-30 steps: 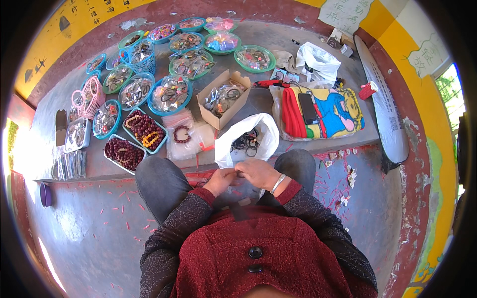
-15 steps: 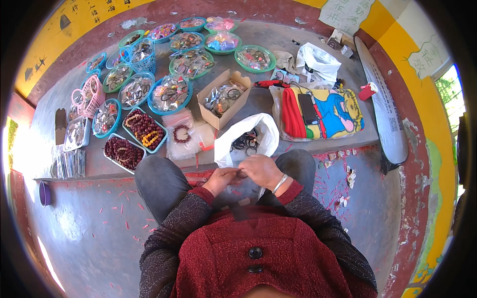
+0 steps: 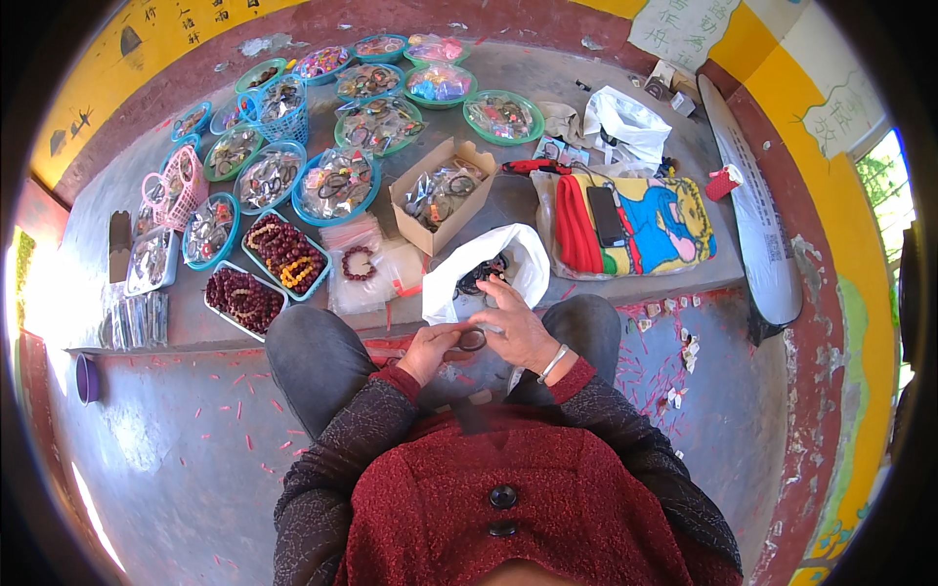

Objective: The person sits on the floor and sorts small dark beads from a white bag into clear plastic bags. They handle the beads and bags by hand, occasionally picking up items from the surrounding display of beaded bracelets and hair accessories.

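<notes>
A small dark loop, like a hair tie (image 3: pixel 472 340), is pinched between the thumb and fingers of my left hand (image 3: pixel 430 351), above my lap. Just to its right is my right hand (image 3: pixel 522 337), fingers apart and pointing away from me, with a silver bangle on the wrist. Its thumb is close to the loop; whether it touches cannot be made out. Beyond my fingertips stands an opened white plastic bag (image 3: pixel 529 266) holding a tangle of black cords or bands (image 3: pixel 476 277), partly covered by my right fingers.
Left of the bag lie clear packets with a beaded bracelet (image 3: pixel 358 263) and two trays of dark beads (image 3: pixel 298 223). Behind it is a cardboard box (image 3: pixel 418 232) of packaged bands. Baskets fill the far left. To the right lie a colourful towel (image 3: pixel 660 225) and a phone (image 3: pixel 606 217).
My hands were together at the bag's near edge. My right hand has now spread its fingers toward the bag, and the dark loop shows in my left hand.
</notes>
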The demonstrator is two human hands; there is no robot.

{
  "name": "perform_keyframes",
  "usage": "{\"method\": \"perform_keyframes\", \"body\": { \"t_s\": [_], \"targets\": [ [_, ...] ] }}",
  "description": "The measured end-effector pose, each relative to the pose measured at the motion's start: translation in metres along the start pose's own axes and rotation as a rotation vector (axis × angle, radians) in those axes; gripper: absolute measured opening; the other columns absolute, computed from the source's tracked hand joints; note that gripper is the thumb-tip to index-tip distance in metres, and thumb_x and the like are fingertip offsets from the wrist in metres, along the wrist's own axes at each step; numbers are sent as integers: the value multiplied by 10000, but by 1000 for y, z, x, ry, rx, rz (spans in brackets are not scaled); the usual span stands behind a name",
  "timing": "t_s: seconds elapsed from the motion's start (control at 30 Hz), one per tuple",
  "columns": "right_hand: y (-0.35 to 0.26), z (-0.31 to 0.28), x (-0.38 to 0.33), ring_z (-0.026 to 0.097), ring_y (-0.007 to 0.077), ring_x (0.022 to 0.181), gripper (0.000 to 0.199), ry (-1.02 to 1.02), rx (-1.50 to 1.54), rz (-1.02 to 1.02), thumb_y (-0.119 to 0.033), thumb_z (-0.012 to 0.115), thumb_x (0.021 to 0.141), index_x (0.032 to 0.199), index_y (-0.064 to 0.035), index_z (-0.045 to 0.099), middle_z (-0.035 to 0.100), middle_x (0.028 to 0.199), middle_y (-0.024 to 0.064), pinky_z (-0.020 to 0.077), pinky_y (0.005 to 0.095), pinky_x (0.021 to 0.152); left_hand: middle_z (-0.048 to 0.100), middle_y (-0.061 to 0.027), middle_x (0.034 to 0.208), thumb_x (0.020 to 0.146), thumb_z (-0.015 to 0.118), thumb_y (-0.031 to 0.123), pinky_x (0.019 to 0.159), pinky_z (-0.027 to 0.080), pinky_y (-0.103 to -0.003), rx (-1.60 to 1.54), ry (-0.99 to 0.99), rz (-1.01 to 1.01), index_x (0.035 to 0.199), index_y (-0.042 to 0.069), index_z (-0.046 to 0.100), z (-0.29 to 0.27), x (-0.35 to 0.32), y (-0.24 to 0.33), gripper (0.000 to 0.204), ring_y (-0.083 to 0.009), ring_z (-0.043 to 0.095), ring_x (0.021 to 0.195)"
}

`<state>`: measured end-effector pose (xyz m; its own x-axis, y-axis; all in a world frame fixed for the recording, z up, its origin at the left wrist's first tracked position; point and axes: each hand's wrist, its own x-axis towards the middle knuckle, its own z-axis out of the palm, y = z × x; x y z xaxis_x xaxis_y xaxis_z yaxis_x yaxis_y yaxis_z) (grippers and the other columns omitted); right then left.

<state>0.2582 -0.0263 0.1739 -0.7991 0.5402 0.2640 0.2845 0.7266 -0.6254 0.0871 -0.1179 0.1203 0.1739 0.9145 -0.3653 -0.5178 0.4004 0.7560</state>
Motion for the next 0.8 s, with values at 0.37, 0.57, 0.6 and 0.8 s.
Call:
{"method": "perform_keyframes", "body": {
  "t_s": [0.37, 0.57, 0.6, 0.8],
  "targets": [
    [10, 13, -11, 349, 375, 1228, 221, -152, -110, -33, -72, 587, 676, 892, -83, 635, 459, 1242, 186, 313, 420, 1009, 561, -181, 1123, 898, 385, 102, 846, 490, -358, -7, -38, -37, 1209, -62, 457, -5, 2, -5, 358, -265, 568, 1019],
    [2, 2, -5, 555, 235, 1023, 332, 87, 383, 428, -147, 685, 707, 1009, -51, 584, 577, 1084, 137, 445, 332, 850, 565, -187, 1112, 902, 413, 127, 870, 470, -363, -213, 4, 3, 1173, -65, 476, -5, 3, -2, 338, -276, 564, 1025],
    [8, 5, -9, 571, 210, 969, 317, 85, 418, 455, -148, 689, 712, 992, -38, 588, 595, 1026, 122, 453, 311, 812, 566, -188, 1109, 902, 418, 132, 877, 466, -363, -254, 19, 1, 1167, -65, 478, -2, 4, 0, 336, -278, 564, 1026],
    [22, 29, -20, 583, 105, 747, 207, 78, 612, 573, -148, 666, 773, 893, 12, 612, 636, 792, 35, 454, 241, 670, 576, -176, 1090, 898, 434, 101, 895, 458, -360, -318, -52, 39, 1128, -56, 507, -2, 3, 1, 289, -278, 564, 1026]
  ]
}}
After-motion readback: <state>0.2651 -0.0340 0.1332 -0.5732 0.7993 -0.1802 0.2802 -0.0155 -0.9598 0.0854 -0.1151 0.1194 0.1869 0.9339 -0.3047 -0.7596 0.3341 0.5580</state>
